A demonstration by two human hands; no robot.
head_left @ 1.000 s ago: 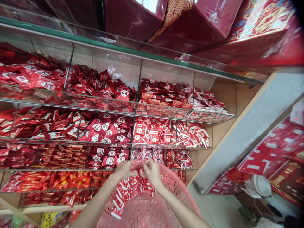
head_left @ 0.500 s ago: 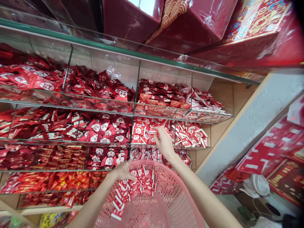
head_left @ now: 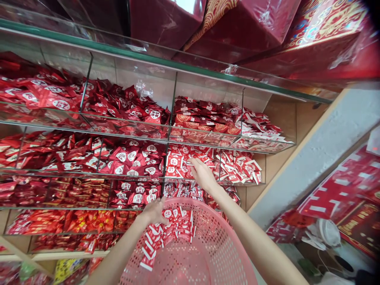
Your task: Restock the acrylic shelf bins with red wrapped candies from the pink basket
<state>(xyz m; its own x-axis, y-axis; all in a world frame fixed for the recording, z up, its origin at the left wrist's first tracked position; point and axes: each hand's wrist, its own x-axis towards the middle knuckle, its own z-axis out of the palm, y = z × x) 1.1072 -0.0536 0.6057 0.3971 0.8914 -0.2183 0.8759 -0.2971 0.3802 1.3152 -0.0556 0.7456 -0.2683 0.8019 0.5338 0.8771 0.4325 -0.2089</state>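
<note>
A pink perforated plastic basket [head_left: 225,245] is in front of me, tilted toward the shelves. My left hand [head_left: 154,211] is closed on its far left rim, the thumb inside. Small red packets with white ends [head_left: 178,223] lie in rows in the basket, near that thumb. My right hand [head_left: 203,174] reaches over the basket into a shelf compartment of similar red-and-white packets [head_left: 174,161]. Its thumb and fingers are pinched at the top of that pile, on what looks like one packet; the fingers partly cover it.
Clear dividers split the shelves [head_left: 133,136] into compartments of red packets. A glass shelf edge [head_left: 154,63] crosses above, with large dark red boxes [head_left: 237,35] over it. On the right stand a grey wall [head_left: 314,142] and a white cup-like container [head_left: 328,231].
My right hand has shifted slightly left over the packets in its compartment. The left hand keeps its hold on the basket, and the view has moved a little.
</note>
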